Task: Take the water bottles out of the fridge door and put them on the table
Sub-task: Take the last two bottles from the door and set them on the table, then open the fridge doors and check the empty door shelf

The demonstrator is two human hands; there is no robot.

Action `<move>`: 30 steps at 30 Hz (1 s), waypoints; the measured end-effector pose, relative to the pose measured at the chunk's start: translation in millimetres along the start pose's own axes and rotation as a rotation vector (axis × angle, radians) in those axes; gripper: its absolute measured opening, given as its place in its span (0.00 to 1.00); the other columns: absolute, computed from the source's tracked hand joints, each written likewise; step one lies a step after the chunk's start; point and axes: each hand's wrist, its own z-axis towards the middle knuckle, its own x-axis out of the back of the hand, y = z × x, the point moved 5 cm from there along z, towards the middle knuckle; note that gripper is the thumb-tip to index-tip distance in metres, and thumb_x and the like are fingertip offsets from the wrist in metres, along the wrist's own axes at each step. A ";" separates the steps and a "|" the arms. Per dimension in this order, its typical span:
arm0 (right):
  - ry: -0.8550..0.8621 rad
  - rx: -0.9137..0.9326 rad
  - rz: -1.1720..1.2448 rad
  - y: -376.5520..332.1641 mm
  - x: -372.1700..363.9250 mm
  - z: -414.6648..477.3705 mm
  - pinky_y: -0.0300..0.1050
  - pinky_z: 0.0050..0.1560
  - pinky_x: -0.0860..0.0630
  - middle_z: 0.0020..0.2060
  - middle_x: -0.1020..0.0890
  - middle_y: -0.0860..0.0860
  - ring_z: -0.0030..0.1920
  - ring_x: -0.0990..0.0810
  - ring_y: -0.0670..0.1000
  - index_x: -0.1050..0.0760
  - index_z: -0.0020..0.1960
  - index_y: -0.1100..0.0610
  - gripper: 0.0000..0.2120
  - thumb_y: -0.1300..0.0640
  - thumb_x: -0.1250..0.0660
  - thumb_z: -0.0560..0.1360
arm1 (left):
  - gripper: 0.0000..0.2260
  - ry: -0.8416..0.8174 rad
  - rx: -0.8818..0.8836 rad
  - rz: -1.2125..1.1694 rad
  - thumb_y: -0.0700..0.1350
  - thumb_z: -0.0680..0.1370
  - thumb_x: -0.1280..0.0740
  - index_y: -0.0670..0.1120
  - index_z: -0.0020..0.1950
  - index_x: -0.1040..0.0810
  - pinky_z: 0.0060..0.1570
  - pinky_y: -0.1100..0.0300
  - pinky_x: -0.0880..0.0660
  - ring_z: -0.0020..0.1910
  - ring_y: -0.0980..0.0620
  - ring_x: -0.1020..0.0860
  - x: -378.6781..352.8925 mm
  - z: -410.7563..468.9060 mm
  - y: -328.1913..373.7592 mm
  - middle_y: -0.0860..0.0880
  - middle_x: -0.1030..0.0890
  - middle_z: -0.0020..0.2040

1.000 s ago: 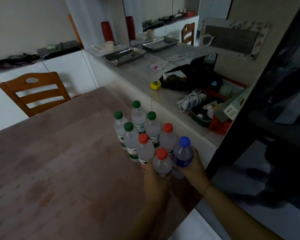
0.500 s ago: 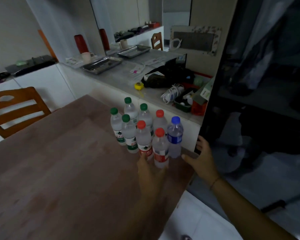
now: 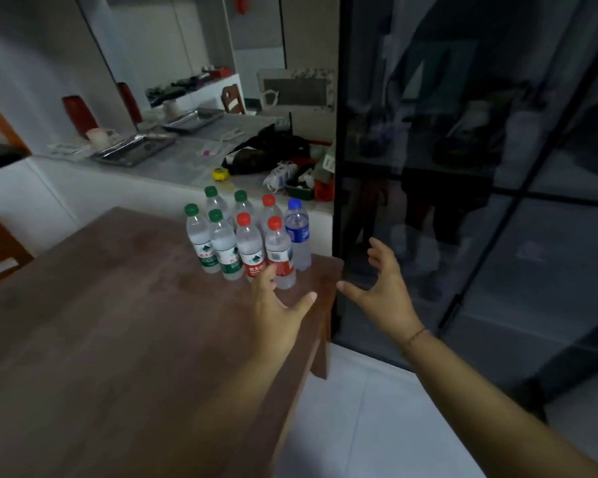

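water bottles [image 3: 249, 232] clustered upright on table [image 3: 101, 339]; left hand [image 3: 277, 305], right hand [image 3: 384, 288] spread wide, empty.

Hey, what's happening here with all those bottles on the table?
A person is moving water bottles from a fridge onto the wooden table. Eight bottles stand upright in a tight cluster near the table's far corner. Both hands are open with no grip on anything: the left hand hovers near the cluster, the right hand is by the dark glass door.
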 end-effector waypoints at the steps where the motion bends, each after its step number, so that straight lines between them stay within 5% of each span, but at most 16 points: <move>1: 0.013 0.000 0.001 -3.0 7.6 -9.7 0.38 0.64 0.37 0.72 0.36 0.52 0.71 0.36 0.48 0.44 0.75 0.52 0.43 0.57 0.24 0.67 | 0.34 -0.013 0.001 -0.003 0.44 0.67 0.22 0.47 0.70 0.33 0.60 0.59 0.31 0.63 0.51 0.28 -0.6 -9.9 4.8 0.52 0.28 0.65; 23: 0.188 -0.001 -0.017 14.3 203.0 -275.3 0.39 0.66 0.35 0.67 0.32 0.46 0.66 0.35 0.41 0.38 0.71 0.51 0.29 0.55 0.30 0.74 | 0.32 -0.173 0.008 0.006 0.49 0.71 0.25 0.49 0.72 0.34 0.59 0.62 0.35 0.67 0.53 0.30 -54.7 -314.1 62.3 0.51 0.30 0.70; 30: 0.387 0.005 -0.047 8.0 257.4 -326.0 0.38 0.65 0.35 0.65 0.30 0.45 0.65 0.32 0.42 0.36 0.70 0.52 0.27 0.54 0.31 0.74 | 0.27 -0.282 -0.082 0.035 0.51 0.73 0.27 0.52 0.69 0.31 0.59 0.62 0.34 0.64 0.57 0.31 -75.8 -351.1 93.5 0.54 0.31 0.68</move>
